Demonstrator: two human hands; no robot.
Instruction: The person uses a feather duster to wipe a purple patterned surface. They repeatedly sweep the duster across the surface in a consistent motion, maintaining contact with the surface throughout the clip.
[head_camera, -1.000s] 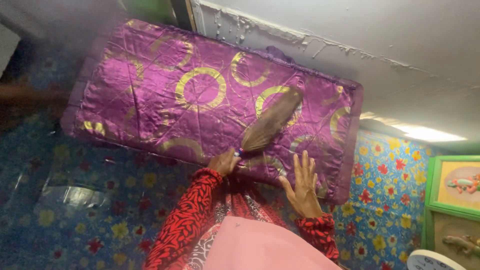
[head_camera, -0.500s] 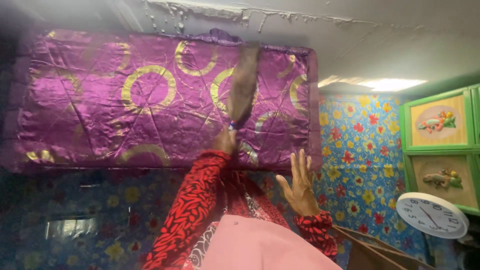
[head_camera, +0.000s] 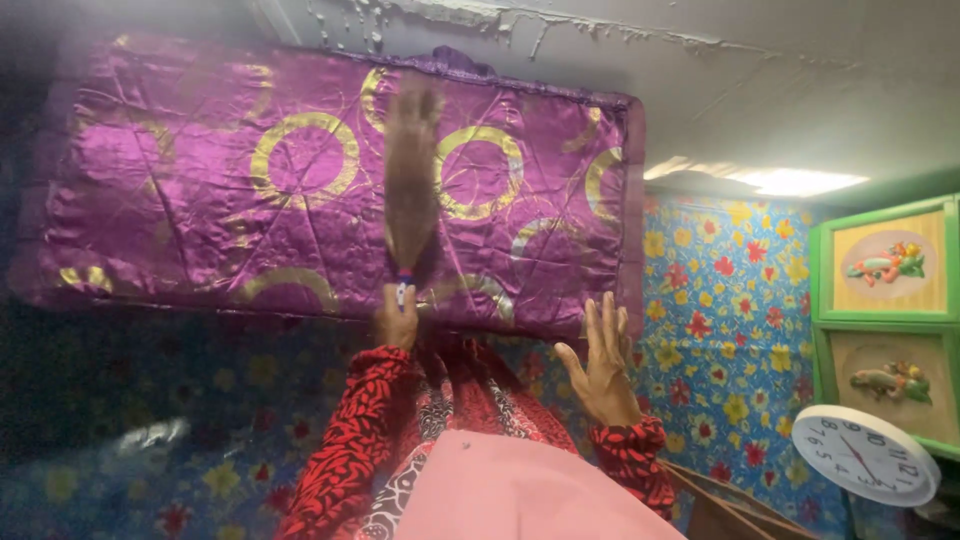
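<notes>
Left hand (head_camera: 397, 322) grip clenched on one brush (head_camera: 411, 180), right hand (head_camera: 600, 365) released, one purple cushion (head_camera: 200, 200).

Dim, hazy left side, motion-blurred brush (head_camera: 410, 180), perhaps glare from ceiling light (head_camera: 790, 180).

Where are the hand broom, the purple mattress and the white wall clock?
hand broom (head_camera: 412, 175): head view, on the blurred brown bristles.
purple mattress (head_camera: 190, 215): head view, on the satin cover left of the broom.
white wall clock (head_camera: 865, 452): head view, on its face.
</notes>
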